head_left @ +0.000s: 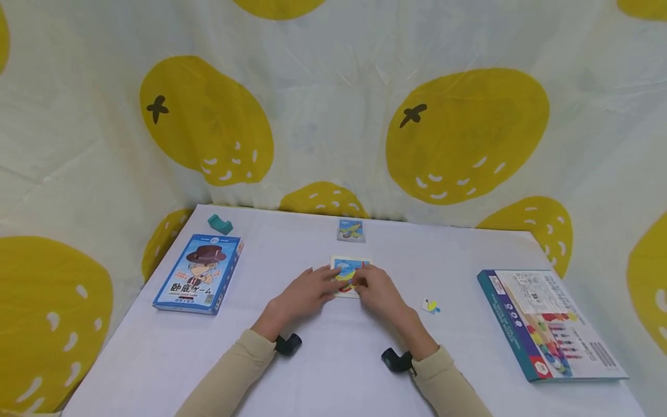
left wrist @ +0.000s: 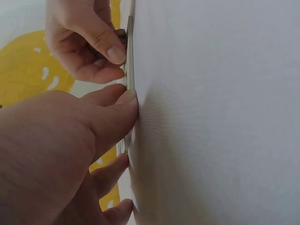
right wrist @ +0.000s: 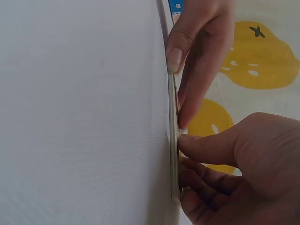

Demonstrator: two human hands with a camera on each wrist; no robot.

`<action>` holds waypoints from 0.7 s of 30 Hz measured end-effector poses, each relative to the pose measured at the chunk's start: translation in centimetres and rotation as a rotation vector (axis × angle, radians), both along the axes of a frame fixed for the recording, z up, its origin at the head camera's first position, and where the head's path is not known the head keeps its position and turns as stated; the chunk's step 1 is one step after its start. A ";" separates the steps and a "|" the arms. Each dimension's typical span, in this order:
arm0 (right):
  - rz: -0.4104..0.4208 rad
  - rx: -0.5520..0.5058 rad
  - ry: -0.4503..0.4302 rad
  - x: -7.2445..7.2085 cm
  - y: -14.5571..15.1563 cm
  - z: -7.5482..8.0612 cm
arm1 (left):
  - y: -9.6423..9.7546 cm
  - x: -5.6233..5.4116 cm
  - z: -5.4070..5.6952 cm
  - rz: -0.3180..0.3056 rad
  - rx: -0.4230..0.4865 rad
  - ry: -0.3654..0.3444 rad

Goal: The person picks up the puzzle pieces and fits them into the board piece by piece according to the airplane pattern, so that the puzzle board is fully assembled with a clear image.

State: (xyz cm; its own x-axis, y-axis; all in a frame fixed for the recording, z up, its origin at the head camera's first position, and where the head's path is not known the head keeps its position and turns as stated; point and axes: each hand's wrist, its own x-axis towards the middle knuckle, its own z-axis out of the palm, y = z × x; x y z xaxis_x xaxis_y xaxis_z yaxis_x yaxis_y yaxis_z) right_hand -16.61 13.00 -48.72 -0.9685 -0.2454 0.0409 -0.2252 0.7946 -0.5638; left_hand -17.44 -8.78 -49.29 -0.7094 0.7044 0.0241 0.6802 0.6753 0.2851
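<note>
In the head view, a small jigsaw board [head_left: 344, 294] with a blue and yellow picture lies flat on the white table, partly covered by both hands. My left hand [head_left: 308, 294] rests at its left side. The left thumb [left wrist: 123, 111] touches the board's near edge, and the other fingers reach fairly straight over its top and beside it. At the board's right side my right hand [head_left: 379, 289] has thumb and fingers bent together over the picture, pinching a puzzle piece that they mostly hide. A loose yellow and white puzzle piece [head_left: 430, 306] lies right of that hand.
Behind the board lies a picture card [head_left: 351, 230]. On the left are a blue game box [head_left: 198, 273] and a teal curved block [head_left: 220, 224]. A larger white and teal box [head_left: 552, 324] lies at the right. A fruit-print curtain [head_left: 333, 110] hangs behind the table.
</note>
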 end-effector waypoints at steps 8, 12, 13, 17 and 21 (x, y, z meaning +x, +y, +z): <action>-0.054 -0.009 -0.014 0.2 1.1 -0.2 | 0.2 0.1 0.1 -0.008 0.005 0.022; -0.075 -0.029 -0.023 0.5 2.2 -0.3 | 0.4 0.2 -0.1 -0.004 -0.009 0.022; -0.075 -0.040 -0.022 0.5 2.5 -0.3 | 0.4 0.1 -0.2 0.001 -0.019 0.022; -0.078 -0.070 -0.011 0.8 3.7 0.0 | 0.3 0.0 -0.6 0.027 -0.046 0.018; -0.099 -0.052 0.004 1.1 4.8 0.3 | 0.1 -0.1 -0.8 0.036 -0.050 0.021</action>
